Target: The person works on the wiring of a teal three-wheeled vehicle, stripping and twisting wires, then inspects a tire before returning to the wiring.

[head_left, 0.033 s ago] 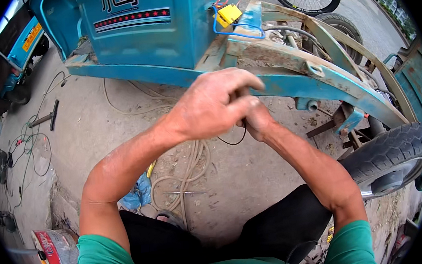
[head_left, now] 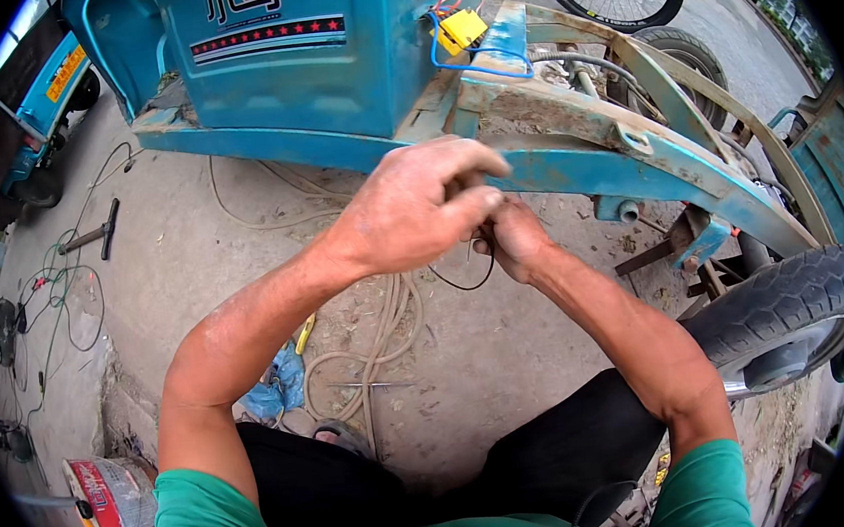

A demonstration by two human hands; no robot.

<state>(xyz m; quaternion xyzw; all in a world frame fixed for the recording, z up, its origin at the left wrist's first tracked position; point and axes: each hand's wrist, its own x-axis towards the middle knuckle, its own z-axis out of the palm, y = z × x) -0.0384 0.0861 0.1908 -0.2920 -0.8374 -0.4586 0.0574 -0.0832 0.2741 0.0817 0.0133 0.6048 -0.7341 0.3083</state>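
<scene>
My right hand [head_left: 518,240] is closed in a pinch on a thin black wire [head_left: 476,285], which hangs below the fingers in a loose curve. Just left of it and slightly higher is my left hand [head_left: 412,209], its fingers curled and its thumb reaching to the right fingertips. Whatever lies between the left fingers is hidden and a little blurred. Both hands are in front of the blue vehicle frame [head_left: 575,172], above the ground.
A yellow connector [head_left: 462,28] with a blue wire rests on the frame beside the blue cab panel [head_left: 276,86]. A tyre [head_left: 777,308] stands at right. On the floor lie a beige hose [head_left: 379,343], a hammer [head_left: 106,231] and a blue plastic bag [head_left: 277,389]. A paint bucket [head_left: 112,501] stands lower left.
My left fingers have shifted slightly left, away from the right hand. More of the black wire's curve shows below the right fingers.
</scene>
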